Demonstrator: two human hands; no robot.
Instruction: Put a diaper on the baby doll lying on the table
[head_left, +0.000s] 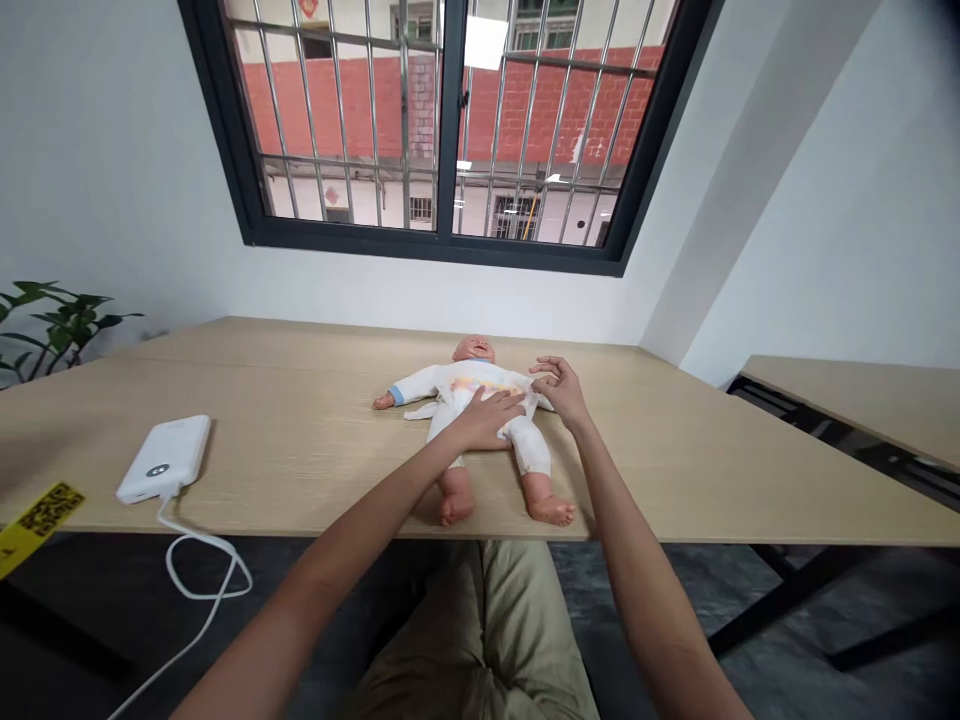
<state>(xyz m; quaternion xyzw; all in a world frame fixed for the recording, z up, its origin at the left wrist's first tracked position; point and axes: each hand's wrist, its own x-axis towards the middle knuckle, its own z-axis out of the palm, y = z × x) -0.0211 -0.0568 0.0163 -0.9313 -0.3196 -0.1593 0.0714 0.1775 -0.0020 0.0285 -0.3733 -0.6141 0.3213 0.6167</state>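
Note:
A baby doll lies face up on the table with its head toward the window and bare feet toward me. It wears a white outfit with a coloured print on the chest and blue cuffs. A white flap sticks out beside its hip on the left. My left hand rests flat across the doll's lower belly, fingers stretched out. Beside the doll's trunk on the right, my right hand has bent fingers, with thumb and forefinger closed at the edge of thin white cloth. That hand partly hides the doll's arm.
The wooden table ends just below the doll's feet. A white power bank with a cable hanging over the edge lies at left. A yellow tag, a plant and a barred window are around.

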